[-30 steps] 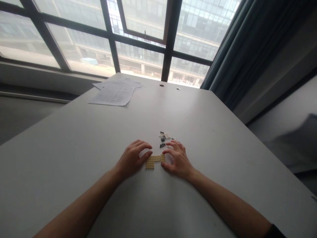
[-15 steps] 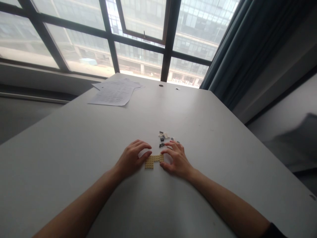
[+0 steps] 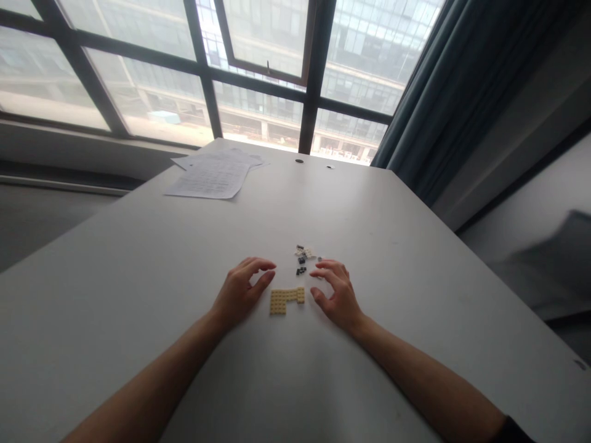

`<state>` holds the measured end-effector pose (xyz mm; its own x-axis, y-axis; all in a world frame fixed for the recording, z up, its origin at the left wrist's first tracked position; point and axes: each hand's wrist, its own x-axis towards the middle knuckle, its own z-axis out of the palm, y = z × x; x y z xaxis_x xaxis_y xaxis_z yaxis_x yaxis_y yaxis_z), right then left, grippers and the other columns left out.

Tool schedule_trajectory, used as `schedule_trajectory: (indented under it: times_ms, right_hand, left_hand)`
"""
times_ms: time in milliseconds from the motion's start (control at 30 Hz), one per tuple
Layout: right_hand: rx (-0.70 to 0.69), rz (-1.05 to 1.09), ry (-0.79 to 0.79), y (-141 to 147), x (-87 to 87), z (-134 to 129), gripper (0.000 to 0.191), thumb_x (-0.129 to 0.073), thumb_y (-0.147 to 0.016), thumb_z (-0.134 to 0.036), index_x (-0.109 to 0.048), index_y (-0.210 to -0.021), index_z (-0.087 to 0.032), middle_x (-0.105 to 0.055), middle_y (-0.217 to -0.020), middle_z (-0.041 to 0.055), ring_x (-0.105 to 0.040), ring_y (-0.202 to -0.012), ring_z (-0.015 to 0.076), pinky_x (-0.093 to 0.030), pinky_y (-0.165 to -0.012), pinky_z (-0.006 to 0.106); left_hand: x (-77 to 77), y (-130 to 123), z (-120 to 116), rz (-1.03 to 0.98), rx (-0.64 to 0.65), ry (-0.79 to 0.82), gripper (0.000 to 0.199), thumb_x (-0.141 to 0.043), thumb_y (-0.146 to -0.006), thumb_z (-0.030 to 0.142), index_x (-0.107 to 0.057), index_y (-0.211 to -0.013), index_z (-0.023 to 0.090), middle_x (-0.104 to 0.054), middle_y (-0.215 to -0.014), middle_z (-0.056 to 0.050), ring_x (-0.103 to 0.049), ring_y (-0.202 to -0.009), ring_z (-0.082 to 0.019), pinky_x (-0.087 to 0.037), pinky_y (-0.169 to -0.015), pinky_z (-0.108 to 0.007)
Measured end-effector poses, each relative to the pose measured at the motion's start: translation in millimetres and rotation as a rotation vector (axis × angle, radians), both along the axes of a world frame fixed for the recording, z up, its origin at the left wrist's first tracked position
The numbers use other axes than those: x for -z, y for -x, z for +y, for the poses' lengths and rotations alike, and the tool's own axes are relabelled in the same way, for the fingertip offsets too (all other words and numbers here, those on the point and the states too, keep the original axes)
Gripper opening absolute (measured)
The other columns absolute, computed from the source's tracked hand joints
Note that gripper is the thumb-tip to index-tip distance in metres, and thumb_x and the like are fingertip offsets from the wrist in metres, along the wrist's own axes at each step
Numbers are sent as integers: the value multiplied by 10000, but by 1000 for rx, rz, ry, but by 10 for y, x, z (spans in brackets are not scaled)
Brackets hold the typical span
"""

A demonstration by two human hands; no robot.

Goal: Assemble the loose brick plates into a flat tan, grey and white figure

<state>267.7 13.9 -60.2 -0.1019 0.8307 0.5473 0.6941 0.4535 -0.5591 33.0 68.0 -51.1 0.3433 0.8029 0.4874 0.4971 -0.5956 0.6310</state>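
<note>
A tan studded assembly of building-block plates (image 3: 278, 301) lies flat on the white table, wide on its left and joined by a narrow strip to a small block at its right end. My left hand (image 3: 241, 288) rests to the left of it, thumb and fingers apart, holding nothing. On the other side my right hand (image 3: 337, 295) is curved with its fingers apart, not touching the tan piece. Small black pieces (image 3: 301, 271) lie just beyond the tan assembly, between the hands. White plates (image 3: 307, 252) sit farther back. My right fingers partly hide some small grey pieces.
Printed paper sheets (image 3: 210, 175) lie at the table's far left. Two round holes pierce the far end of the white table (image 3: 323, 209), one of them the dark hole (image 3: 300, 161). Beyond stand large windows and, on the right, a dark curtain (image 3: 429, 92).
Both hands have let go of the tan assembly. The left moved slightly left and away, the right moved right. The assembly stays about where it was.
</note>
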Motion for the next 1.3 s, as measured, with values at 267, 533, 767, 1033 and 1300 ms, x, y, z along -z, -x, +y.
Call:
schedule_trajectory:
  times_ms: [267,533,767,1033,1300]
  right_hand:
    - [147,29,-60,-238,-38,98,200,-548,-760,-139,-648,-908,-230,-605,-1068,61,-503,-1102,245,-376,-982,430]
    - [230,-50,3,-428,10,219,236,-545,-728,-114,-661,-905,-219,-600,-1083,65,-497,-1099,253,-357,-987,439]
    - [229,-72,14,-416,35,229,241,-547,-727,-103,-663,-906,-214,-603,-1083,64,-491,-1096,244,-348,-980,423]
    - [234,-61,29,-416,54,243,234,-559,-731,-107,-667,-908,-215,-606,-1080,66,-492,-1094,245,-343,-982,427]
    - [231,-49,41,-405,33,243,185,-584,-757,-137,-670,-905,-207,-608,-1073,75,-499,-1085,246,-356,-978,431]
  left_hand:
    - [3,-4,2,-4,6,5,233,-499,-891,360,-645,-928,183,-661,-917,-68,-602,-850,-192,-509,-663,-281]
    - [16,2,-3,9,24,22,229,-509,-888,365,-649,-924,188,-660,-903,-62,-594,-834,-190,-497,-657,-277]
    - [-7,-4,-19,19,10,48,250,-504,-887,382,-648,-913,180,-658,-898,-63,-587,-837,-191,-489,-736,-310]
    - [-18,-13,-15,12,1,80,258,-506,-883,393,-653,-909,183,-653,-892,-56,-581,-840,-189,-482,-708,-289]
    - [-6,-10,-22,9,-7,89,249,-513,-880,395,-651,-915,190,-653,-903,-51,-583,-839,-184,-476,-636,-258]
